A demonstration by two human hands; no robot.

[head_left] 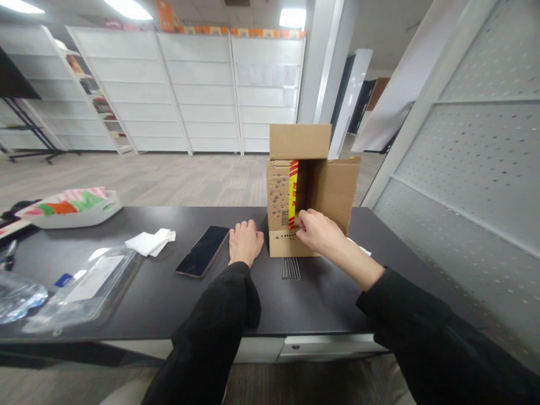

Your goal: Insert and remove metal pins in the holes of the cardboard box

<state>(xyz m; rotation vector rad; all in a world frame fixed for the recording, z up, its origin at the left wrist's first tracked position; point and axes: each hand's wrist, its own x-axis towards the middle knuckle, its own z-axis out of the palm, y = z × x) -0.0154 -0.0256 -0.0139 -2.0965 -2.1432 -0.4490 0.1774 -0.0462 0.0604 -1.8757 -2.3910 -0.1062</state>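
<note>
A cardboard box [280, 194] stands on the table with its flaps open and a yellow-and-red tape strip down its front. Several round grey nail heads dot its left front panel. Along the lower flap [280, 247] runs a row of small dark dots. My right hand [318, 229] is closed in front of that flap, fingertips pinched at the box; whatever they hold is hidden. Several thin metal nails [291, 269] lie side by side just below the flap. My left hand [246, 242] rests palm down on the table between the phone and the box, holding nothing.
A phone [203, 251] lies left of my left hand. Farther left are folded tissue [152, 242], a clear plastic case [90, 289], a plastic bottle [19, 298] and a white basket [80, 216] with colourful cloth. A perforated panel [472, 152] borders the table's right side.
</note>
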